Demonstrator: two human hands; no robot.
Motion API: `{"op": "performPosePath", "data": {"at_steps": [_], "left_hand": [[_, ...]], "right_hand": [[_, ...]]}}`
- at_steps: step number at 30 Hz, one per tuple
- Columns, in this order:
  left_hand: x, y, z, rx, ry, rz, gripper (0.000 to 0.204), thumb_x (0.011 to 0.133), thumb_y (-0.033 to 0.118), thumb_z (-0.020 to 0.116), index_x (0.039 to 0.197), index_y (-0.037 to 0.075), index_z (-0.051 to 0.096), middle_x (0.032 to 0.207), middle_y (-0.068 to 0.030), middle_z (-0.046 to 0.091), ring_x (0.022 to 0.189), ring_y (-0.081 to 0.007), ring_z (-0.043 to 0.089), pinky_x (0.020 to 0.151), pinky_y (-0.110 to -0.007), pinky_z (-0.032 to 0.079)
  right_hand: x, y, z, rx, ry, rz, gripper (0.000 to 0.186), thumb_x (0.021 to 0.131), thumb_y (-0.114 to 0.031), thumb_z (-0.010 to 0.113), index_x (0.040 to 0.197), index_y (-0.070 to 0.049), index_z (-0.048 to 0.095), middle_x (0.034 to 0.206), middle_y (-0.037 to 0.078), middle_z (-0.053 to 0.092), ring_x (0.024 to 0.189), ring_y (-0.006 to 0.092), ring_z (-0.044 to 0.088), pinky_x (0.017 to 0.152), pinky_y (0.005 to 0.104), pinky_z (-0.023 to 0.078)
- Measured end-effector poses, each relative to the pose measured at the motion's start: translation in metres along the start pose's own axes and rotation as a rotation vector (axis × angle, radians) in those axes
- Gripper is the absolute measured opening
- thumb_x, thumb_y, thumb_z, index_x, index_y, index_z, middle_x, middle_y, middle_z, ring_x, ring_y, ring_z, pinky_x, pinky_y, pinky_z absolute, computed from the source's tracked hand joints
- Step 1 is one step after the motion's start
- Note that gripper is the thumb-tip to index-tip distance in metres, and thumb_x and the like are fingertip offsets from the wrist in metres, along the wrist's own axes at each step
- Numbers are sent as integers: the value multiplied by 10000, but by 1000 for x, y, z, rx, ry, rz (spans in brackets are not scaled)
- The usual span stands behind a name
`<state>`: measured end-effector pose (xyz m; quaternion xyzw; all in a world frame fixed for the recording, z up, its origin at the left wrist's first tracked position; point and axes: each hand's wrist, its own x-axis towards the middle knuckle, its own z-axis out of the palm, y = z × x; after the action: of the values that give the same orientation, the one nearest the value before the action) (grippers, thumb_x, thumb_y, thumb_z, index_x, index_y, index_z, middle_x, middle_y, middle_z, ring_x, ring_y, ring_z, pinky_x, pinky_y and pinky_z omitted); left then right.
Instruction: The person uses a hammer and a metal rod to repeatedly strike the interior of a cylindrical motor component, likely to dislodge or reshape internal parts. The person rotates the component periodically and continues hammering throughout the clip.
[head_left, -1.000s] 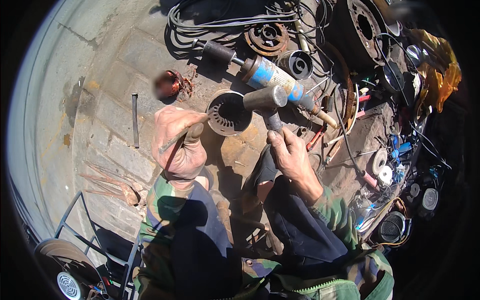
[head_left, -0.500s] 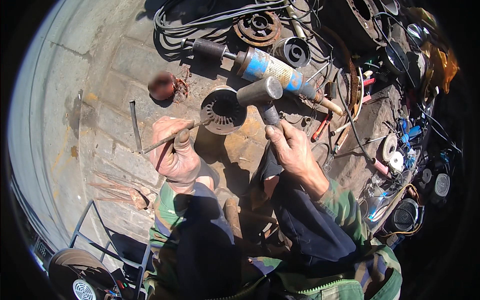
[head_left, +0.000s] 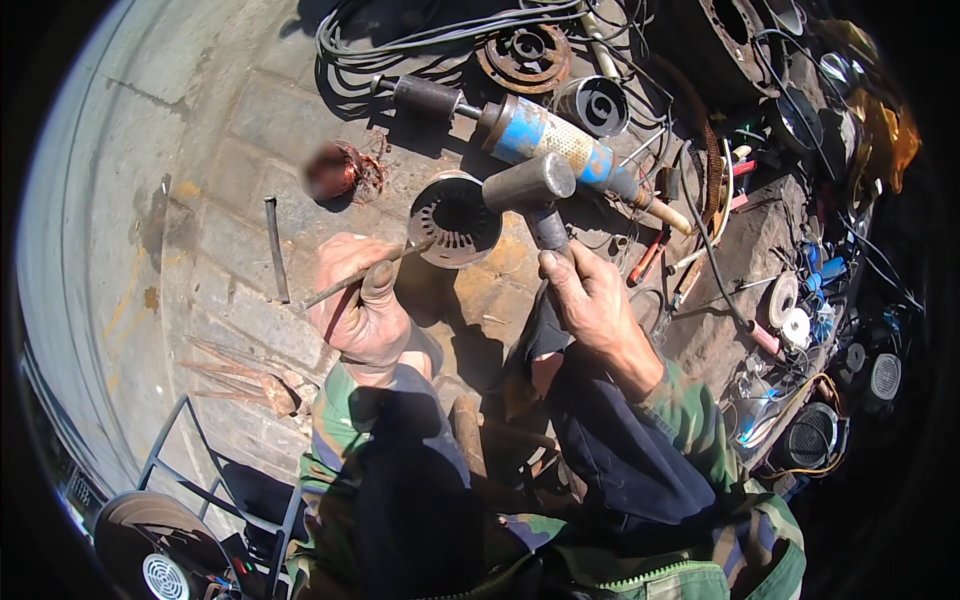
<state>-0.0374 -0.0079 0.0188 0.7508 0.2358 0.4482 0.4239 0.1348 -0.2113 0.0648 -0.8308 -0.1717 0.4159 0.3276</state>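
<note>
**A:** what's all this sitting on?

**B:** a brick-paved ground (head_left: 230, 130), dusty, with a smooth concrete strip at 9 o'clock.

**A:** and lying right on it?

**B:** slotted motor stator (head_left: 455, 218) near centre. Thin flat metal bar (head_left: 277, 248) at 9. Clump of copper wire (head_left: 345, 170) at 10. Blue-and-grey motor rotor (head_left: 545, 135) and rusty disc (head_left: 527, 55) at 12, black cables (head_left: 400, 40) around 11.

Both bare hands, left hand (head_left: 360, 315) and right hand (head_left: 598, 305), emerge from green camouflage sleeves (head_left: 700, 425); dark blue trousers (head_left: 610, 460) cover the knees, though shadow possibly hides detail.
</note>
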Motion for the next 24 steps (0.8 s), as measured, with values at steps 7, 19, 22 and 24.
{"op": "performPosePath", "data": {"at_steps": [7, 19, 22, 24], "left_hand": [[-9, -6, 3, 84, -239, 176, 376, 733, 19, 829, 1102, 78, 786, 1000, -74, 764, 873, -304, 700, 871, -441, 562], [-20, -32, 18, 47, -172, 209, 388, 680, 0, 776, 1057, 92, 761, 969, -54, 753, 861, -299, 690, 828, -437, 554], [-22, -32, 16, 42, -171, 201, 437, 661, 8, 773, 1086, 106, 755, 1012, -49, 741, 889, -304, 680, 841, -446, 545], [-23, -34, 15, 47, -186, 218, 428, 672, 5, 748, 1087, 109, 754, 1009, -47, 737, 888, -302, 673, 854, -444, 541]], "right_hand": [[-2, 4, 0, -27, 19, -40, 441, 1145, -380, 658, 964, 19, 614, 717, 154, 577, 647, 230, 522, 631, 434, 475], [-60, -46, -40, -148, 56, -485, 401, 1177, -347, 586, 1249, 37, 675, 704, 29, 572, 605, 129, 514, 571, 311, 420], [-73, -67, -55, 201, -166, -606, 441, 1118, -300, 613, 1361, 65, 654, 767, 101, 633, 624, 214, 578, 615, 346, 496], [-65, -80, -63, -77, -359, -698, 401, 996, -192, 710, 1304, 56, 644, 809, 159, 680, 662, 336, 663, 643, 411, 553]]}}
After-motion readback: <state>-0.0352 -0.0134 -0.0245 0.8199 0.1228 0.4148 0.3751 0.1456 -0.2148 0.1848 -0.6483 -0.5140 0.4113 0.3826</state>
